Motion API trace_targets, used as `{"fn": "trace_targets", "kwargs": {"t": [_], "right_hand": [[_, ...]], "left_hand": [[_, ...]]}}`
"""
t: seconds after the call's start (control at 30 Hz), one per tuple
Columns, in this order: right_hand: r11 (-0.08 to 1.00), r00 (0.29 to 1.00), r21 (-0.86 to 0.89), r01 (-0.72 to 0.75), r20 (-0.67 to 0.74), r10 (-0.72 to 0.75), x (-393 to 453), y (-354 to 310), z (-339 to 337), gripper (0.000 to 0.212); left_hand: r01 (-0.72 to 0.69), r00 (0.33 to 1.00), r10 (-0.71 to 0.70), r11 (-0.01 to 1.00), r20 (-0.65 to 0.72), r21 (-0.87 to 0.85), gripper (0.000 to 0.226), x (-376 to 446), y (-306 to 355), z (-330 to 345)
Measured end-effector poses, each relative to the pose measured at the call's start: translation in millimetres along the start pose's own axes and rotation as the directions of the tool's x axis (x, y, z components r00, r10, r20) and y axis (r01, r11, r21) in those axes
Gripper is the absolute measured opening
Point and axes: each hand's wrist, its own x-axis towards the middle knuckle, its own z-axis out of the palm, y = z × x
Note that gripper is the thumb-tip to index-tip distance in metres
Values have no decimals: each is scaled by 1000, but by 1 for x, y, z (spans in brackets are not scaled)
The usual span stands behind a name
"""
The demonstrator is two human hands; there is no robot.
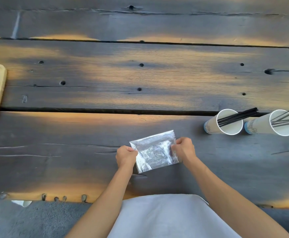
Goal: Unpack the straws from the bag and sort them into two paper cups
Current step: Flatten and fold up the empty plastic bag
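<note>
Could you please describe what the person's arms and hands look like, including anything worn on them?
Both forearms are bare, with no sleeves in view. The left hand and right hand wear no gloves, and no rings, watch or bracelets are visible. A pale, whitish garment covers the torso below.

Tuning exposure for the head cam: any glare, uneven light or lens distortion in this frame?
Head view: patchy warm light and dark shadow bands across the table; the clear bag glints, hiding its contents; plank seams bow near the edges, wide-angle distortion; the tray at the left edge looks washed out and soft.
</note>
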Motion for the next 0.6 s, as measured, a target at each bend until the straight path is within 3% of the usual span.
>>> {"fn": "trace_targets", "kwargs": {"t": [0.17, 0.33, 0.47, 0.6], "right_hand": [[973, 982, 214, 83, 150, -117, -1, 3, -15, 19], [920, 935, 366, 141, 255, -245, -7, 1, -25, 13], [912, 902, 371, 177, 311, -301, -9, -5, -30, 14], [934, 847, 258, 246, 412, -337, -15, -13, -30, 15]], "left_hand": [[7, 994, 22, 964, 104, -266, 14, 0, -7, -17], [75, 979, 29, 871, 203, -485, 24, -17, -23, -27], [83, 968, 58, 842, 243, -533, 10, -39, -46, -23], [44, 992, 45, 764, 122, -644, 19, -68, -70, -16]]}}
